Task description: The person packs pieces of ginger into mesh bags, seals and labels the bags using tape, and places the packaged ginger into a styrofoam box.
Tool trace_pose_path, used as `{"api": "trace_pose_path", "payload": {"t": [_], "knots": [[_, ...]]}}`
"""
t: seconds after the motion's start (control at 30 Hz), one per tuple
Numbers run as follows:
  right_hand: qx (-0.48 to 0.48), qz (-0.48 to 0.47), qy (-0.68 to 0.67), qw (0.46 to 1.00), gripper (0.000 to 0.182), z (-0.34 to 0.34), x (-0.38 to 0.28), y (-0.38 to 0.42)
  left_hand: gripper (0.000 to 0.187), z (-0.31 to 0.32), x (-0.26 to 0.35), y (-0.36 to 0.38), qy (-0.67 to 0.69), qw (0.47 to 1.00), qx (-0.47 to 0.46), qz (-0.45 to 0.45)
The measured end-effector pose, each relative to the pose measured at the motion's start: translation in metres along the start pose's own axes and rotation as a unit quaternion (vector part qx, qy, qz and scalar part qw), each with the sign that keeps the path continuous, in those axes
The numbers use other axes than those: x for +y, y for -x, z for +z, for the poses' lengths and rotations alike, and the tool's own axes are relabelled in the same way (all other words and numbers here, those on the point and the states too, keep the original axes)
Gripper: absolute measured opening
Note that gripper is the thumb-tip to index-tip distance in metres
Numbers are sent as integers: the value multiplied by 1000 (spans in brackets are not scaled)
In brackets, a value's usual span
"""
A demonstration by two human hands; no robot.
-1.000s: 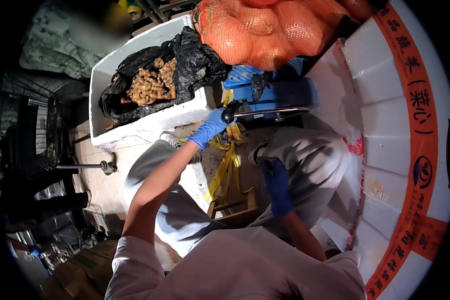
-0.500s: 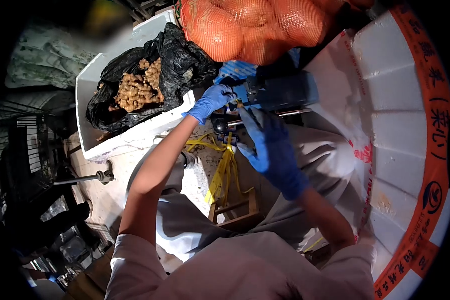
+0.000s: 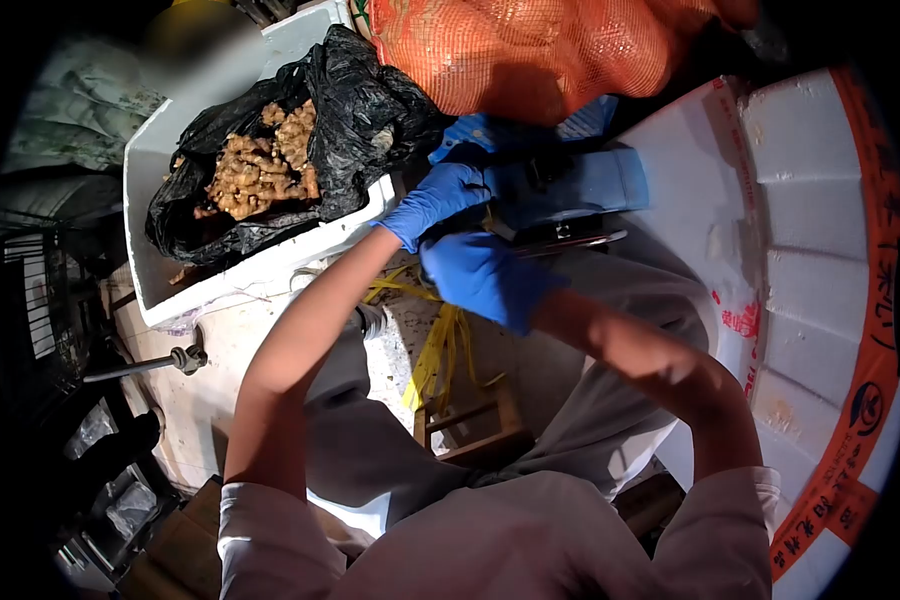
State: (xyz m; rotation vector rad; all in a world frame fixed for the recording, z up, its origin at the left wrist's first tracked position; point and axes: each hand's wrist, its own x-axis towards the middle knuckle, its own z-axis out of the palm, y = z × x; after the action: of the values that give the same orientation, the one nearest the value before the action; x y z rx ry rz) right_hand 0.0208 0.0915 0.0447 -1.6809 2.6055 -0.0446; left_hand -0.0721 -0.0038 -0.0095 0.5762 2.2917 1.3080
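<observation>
My left hand (image 3: 444, 203), in a blue glove, has its fingers curled in at the left end of a blue and black boxy device (image 3: 575, 188). What those fingers hold is hidden. Just below it, my right hand (image 3: 490, 280), also gloved in blue, is closed with its back toward me. Its fingertips and anything in them are out of sight. A thin metal rod (image 3: 610, 238) runs along the near side of the device. Yellow straps (image 3: 445, 350) hang beneath my right hand.
On the left, a white foam box (image 3: 142, 230) holds a black plastic bag (image 3: 365, 130) with ginger (image 3: 260, 165) in it. Orange mesh sacks (image 3: 530, 50) lie at the back. A large white foam container (image 3: 810, 210) stands to the right. A wooden stool (image 3: 485, 435) is between my legs.
My right hand has moved left and closed; its fingers were stretched out before. My left hand stays at the device's end. The whole view has shifted slightly.
</observation>
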Motion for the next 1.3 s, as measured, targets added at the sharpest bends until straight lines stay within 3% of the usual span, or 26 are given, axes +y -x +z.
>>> {"api": "trace_pose_path", "payload": {"t": [0.03,0.1,0.17,0.2,0.27,0.3,0.4,0.47,0.6,0.63,0.7,0.8,0.83,0.87,0.93,0.97,1.0,1.03,1.1,1.13,1.2,1.23,1.3], "knots": [[11,36,-68,997,15,19,-7,-13,19,-2,5,3,37,999,-9,-12],[39,108,-206,972,13,47,-20,-42,14,3,-12,0,-34,996,20,84],[92,183,-253,945,21,50,-35,-61,14,-2,2,4,-17,1000,0,20],[104,196,-221,950,23,96,-51,-72,14,2,-4,4,-10,1000,-4,20],[19,337,-415,845,27,126,-62,-88,17,8,-18,-2,-106,990,39,87],[16,363,-435,824,26,145,-67,-93,20,9,-20,0,-48,995,38,84],[29,375,-445,813,25,191,-82,-106,21,9,-11,7,38,999,23,20],[39,375,-442,814,24,211,-86,-110,23,14,-17,9,8,988,115,99],[73,372,-430,819,24,212,-88,-112,26,15,-8,11,-64,981,153,100],[92,369,-427,820,24,202,-87,-110,26,14,-10,7,-77,979,152,110],[157,362,-424,815,24,187,-85,-108,23,13,-15,1,10,995,66,76],[307,292,-358,832,24,138,-70,-87,25,7,-15,-5,-56,995,41,77],[180,252,-255,916,19,94,-53,-62,25,7,-15,-4,-84,993,32,76],[72,177,-146,971,14,48,-34,-38,23,2,-14,-3,-23,997,5,75],[131,201,-228,943,4,-28,-1,4,17,2,-27,-6,-50,996,6,76],[181,193,-128,956,15,-42,12,28,12,4,-26,-8,-68,995,7,68],[9,267,-267,926,26,-78,19,43,10,7,-15,-2,-30,999,25,19],[15,268,-264,927,26,-78,19,56,10,10,-15,-2,-36,999,26,23],[132,185,-130,965,29,-72,16,71,12,16,-21,-2,-110,990,62,62],[165,218,-106,956,34,-89,8,73,10,21,-27,0,-140,968,133,157],[170,240,-140,945,36,-132,-5,90,13,38,-40,3,-71,989,116,63],[168,261,-171,935,37,-157,-11,103,11,33,-6,22,-32,995,78,45],[216,246,-110,938,40,-209,-35,137,10,43,-9,43,-186,964,110,158]]}}
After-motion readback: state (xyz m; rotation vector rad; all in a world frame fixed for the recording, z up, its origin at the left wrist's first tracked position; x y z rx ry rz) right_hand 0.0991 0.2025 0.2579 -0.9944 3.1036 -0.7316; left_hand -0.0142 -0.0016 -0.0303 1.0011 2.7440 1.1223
